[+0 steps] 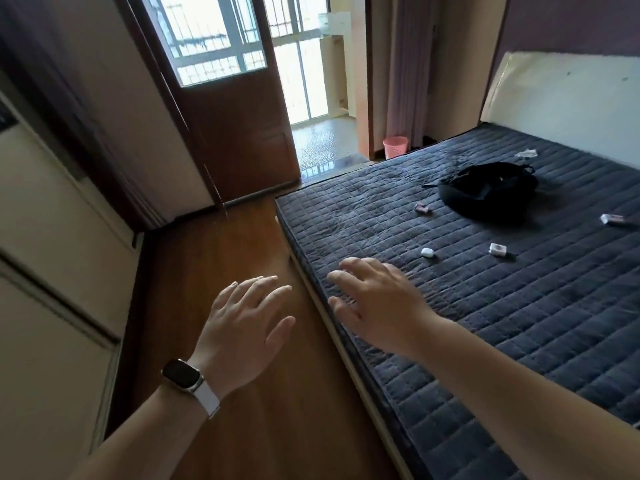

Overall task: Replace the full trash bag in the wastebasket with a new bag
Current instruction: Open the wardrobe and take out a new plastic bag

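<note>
Wastebasket (394, 147), pink, upright on the floor (225, 244) just past the far corner of the mattress (519, 323), beside the curtain (405, 64). Whether it has a liner: cannot tell. Left hand (242, 323): released, fingers spread, holding nothing, over the floor; watch (183, 374) on its wrist. Right hand (377, 306): released, fingers spread, empty, above the mattress's left edge. Black bag (485, 192) lies toward the mattress's far edge.

Home bedroom, indicated by quilted mattress (485, 289) w/ headboard (568, 95), wood floor (225, 254), curtains (412, 64), door (221, 98) opened onto balcony.
</note>
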The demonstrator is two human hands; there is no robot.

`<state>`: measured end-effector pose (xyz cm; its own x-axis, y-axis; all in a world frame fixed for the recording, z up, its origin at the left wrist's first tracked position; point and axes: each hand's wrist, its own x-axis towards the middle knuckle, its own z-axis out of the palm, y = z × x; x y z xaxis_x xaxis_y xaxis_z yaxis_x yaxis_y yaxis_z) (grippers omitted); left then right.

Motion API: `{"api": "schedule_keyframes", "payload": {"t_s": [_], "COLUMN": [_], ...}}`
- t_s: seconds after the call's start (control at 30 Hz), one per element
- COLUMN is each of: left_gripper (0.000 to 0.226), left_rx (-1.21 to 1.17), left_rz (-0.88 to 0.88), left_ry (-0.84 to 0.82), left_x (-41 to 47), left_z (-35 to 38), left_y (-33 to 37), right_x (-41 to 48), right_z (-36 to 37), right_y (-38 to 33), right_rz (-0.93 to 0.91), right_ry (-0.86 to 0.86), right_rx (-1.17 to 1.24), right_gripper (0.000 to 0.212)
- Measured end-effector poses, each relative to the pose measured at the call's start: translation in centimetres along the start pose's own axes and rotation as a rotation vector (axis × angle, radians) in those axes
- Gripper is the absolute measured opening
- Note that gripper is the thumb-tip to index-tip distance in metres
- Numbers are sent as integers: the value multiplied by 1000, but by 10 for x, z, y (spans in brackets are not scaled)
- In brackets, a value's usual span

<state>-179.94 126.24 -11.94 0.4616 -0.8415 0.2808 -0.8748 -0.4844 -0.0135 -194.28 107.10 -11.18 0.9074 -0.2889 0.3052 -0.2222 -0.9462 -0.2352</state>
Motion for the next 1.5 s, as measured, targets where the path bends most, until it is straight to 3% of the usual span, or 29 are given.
{"api": "schedule_keyframes", "payload": {"t_s": [0.33,0.9,1.17,1.5], "left_gripper": [50,50,50,48], "left_rx": [-13,-37,0,95], "left_rz": [-158,-236,-274,-454], "left_ry": [9,43,18,22], "left_x": [52,183,262,380], "left_z": [29,76,115,138], "left_y": [-94,-323,-397,-482], "right_x": [122,385,504,689], "right_z": [59,145,200,248], "right_y": [-8,-54,-32,4], "right_rz": [-141,-233,-289,-458], "right_ry": [-64,-89,-137,-226], "right_rx": [10,-38,1,114], "right_gripper": [46,44,38,48]}}
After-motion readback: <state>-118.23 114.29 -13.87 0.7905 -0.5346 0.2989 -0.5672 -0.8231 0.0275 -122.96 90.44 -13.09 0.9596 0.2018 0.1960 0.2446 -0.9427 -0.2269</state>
